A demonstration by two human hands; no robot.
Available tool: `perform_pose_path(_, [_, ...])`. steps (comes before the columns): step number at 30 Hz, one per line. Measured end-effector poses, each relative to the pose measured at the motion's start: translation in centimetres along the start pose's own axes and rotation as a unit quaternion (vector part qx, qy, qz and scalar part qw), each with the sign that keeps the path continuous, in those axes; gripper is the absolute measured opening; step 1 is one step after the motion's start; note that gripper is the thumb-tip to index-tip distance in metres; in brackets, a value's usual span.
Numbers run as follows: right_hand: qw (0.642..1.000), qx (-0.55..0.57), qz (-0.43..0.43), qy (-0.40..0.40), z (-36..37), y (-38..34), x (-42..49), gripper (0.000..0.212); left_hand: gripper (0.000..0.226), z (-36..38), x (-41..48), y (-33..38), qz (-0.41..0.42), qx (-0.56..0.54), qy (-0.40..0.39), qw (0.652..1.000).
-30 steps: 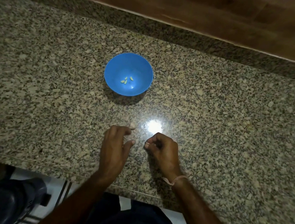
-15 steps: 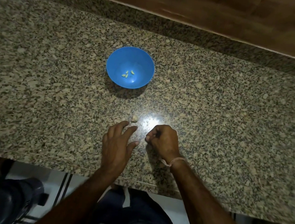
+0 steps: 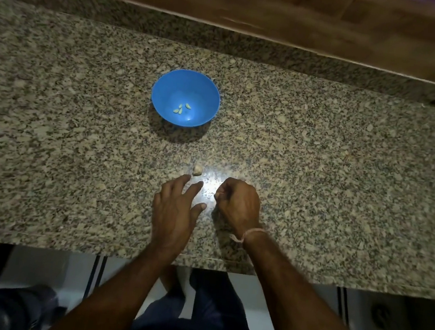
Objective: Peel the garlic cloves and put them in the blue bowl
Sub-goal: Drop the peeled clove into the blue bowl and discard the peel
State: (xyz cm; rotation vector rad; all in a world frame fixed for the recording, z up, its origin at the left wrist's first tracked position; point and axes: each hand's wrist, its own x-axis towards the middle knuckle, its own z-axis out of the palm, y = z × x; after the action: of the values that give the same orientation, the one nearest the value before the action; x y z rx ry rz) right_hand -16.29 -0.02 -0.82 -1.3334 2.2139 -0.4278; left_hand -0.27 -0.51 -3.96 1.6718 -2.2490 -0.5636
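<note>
— Grip of the left hand (image 3: 175, 209)?
— Spread wide, palm down, holding nothing. Low over the worktop (image 3: 346, 180); touching it or not, cannot tell. Reaching forward from the near edge, with the fingertips just short of a single garlic clove (image 3: 197, 170) and not on it.
— And of the right hand (image 3: 237, 204)?
— Curled tight into a fist, knuckles up, just right of the left thumb. Closed round something or round nothing: cannot tell, with the inside hidden. Angled in toward the left hand, with a thin thread band (image 3: 246, 235) tied at the wrist.
— Whereabouts of that clove?
— Lying on the worktop beside a bright patch of glare, between the hands and the blue bowl (image 3: 205, 97), well apart from the bowl.
— Contents of the bowl?
— Small pale peeled cloves (image 3: 180, 108), bunched together at the bottom.
</note>
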Motion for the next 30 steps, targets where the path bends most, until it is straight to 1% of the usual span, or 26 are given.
perform_pose_path(3, [0.999, 0.0, -0.014, 0.032, 0.5, 0.0, -0.5, 0.01, 0.049, -0.2, -0.1, 0.0, 0.001, -0.008, -0.001, 1.0])
perform_pose_path(4, [0.999, 0.015, -0.003, 0.042, 0.7, 0.0, -0.5, 0.009, 0.047, -0.3, -0.1, 0.0, -0.002, -0.019, 0.001, 1.0])
perform_pose_path(5, [0.998, 0.047, 0.013, 0.048, 0.9, 0.1, -0.5, 0.011, 0.043, -0.4, 0.0, 0.1, -0.004, -0.039, 0.005, 0.999])
perform_pose_path(6, [0.993, 0.108, 0.038, 0.044, 0.9, 0.1, -0.5, 0.013, 0.036, -0.6, 0.0, 0.2, -0.006, -0.073, 0.008, 0.997])
perform_pose_path(7, [0.978, 0.196, 0.065, 0.028, 0.7, 0.1, -0.5, 0.011, 0.027, -0.8, 0.1, 0.6, -0.012, -0.129, 0.006, 0.991])
perform_pose_path(8, [0.953, 0.29, 0.091, 0.003, 0.5, 0.0, -0.8, 0.008, 0.019, -1.0, 0.1, 1.0, -0.029, -0.206, -0.002, 0.978])
perform_pose_path(9, [0.916, 0.383, 0.113, -0.024, 0.2, -0.1, -1.2, 0.003, 0.012, -1.2, 0.1, 1.6, -0.064, -0.287, -0.014, 0.956])
perform_pose_path(10, [0.878, 0.458, 0.134, -0.049, -0.1, -0.3, -1.9, 0.005, 0.011, -1.4, 0.2, 2.0, -0.105, -0.344, -0.024, 0.933])
perform_pose_path(11, [0.847, 0.507, 0.146, -0.068, -0.3, -0.4, -2.6, 0.009, 0.015, -1.6, 0.2, 2.3, -0.138, -0.372, -0.027, 0.917])
perform_pose_path(12, [0.832, 0.527, 0.152, -0.079, -0.4, -0.4, -3.2, 0.01, 0.019, -1.6, 0.1, 2.4, -0.155, -0.38, -0.029, 0.912])
perform_pose_path(15, [0.81, 0.559, 0.16, -0.08, -0.6, 0.1, -4.3, 0.012, 0.018, -1.6, 0.2, 2.2, -0.162, -0.371, -0.055, 0.913])
perform_pose_path(16, [0.813, 0.557, 0.152, -0.071, -0.6, 0.2, -4.3, 0.011, 0.015, -1.8, 0.3, 2.4, -0.157, -0.36, -0.057, 0.918])
perform_pose_path(17, [0.832, 0.538, 0.128, -0.056, -0.7, 0.4, -4.3, 0.009, 0.011, -2.0, 0.3, 2.6, -0.15, -0.342, -0.053, 0.926])
perform_pose_path(19, [0.899, 0.436, 0.047, -0.017, -0.7, 0.6, -4.3, 0.004, 0.009, -2.4, 0.4, 3.1, -0.135, -0.291, -0.038, 0.947])
perform_pose_path(20, [0.924, 0.382, 0.012, 0.0, -0.7, 0.7, -4.3, 0.007, 0.01, -2.7, 0.5, 3.3, -0.128, -0.262, -0.037, 0.956])
perform_pose_path(21, [0.938, 0.346, -0.012, 0.01, -0.7, 0.8, -4.3, 0.009, 0.011, -2.9, 0.7, 3.5, -0.129, -0.245, -0.046, 0.96])
perform_pose_path(22, [0.946, 0.324, -0.029, 0.015, -0.9, 0.9, -4.1, 0.011, 0.012, -3.0, 1.1, 3.5, -0.143, -0.259, -0.065, 0.953])
perform_pose_path(23, [0.952, 0.303, -0.043, 0.02, -1.0, 1.1, -3.8, 0.012, 0.013, -3.0, 1.6, 3.6, -0.186, -0.315, -0.098, 0.925])
perform_pose_path(24, [0.958, 0.28, -0.061, 0.026, -1.2, 1.2, -3.6, 0.012, 0.016, -3.2, 2.1, 3.7, -0.247, -0.392, -0.139, 0.875])
perform_pose_path(25, [0.963, 0.256, -0.078, 0.032, -1.2, 1.3, -3.3, 0.012, 0.018, -3.3, 2.6, 3.6, -0.307, -0.453, -0.184, 0.816])
perform_pose_path(26, [0.965, 0.243, -0.091, 0.033, -1.3, 1.5, -3.0, 0.012, 0.02, -3.7, 2.9, 3.5, -0.35, -0.488, -0.223, 0.768])
perform_pose_path(27, [0.964, 0.248, -0.092, 0.026, -1.4, 1.7, -2.8, 0.011, 0.021, -3.8, 3.1, 3.4, -0.362, -0.496, -0.242, 0.751])
perform_pose_path(28, [0.958, 0.278, -0.075, 0.004, -1.7, 1.7, -2.7, 0.01, 0.021, -3.9, 3.2, 3.3, -0.341, -0.49, -0.233, 0.767])
perform_pose_path(29, [0.943, 0.33, -0.042, -0.029, -1.9, 1.6, -2.6, 0.011, 0.019, -3.9, 3.2, 3.3, -0.283, -0.46, -0.2, 0.818])
perform_pose_path(30, [0.921, 0.385, -0.003, -0.064, -2.1, 1.5, -2.5, 0.015, 0.018, -4.0, 3.1, 3.3, -0.204, -0.396, -0.154, 0.882])
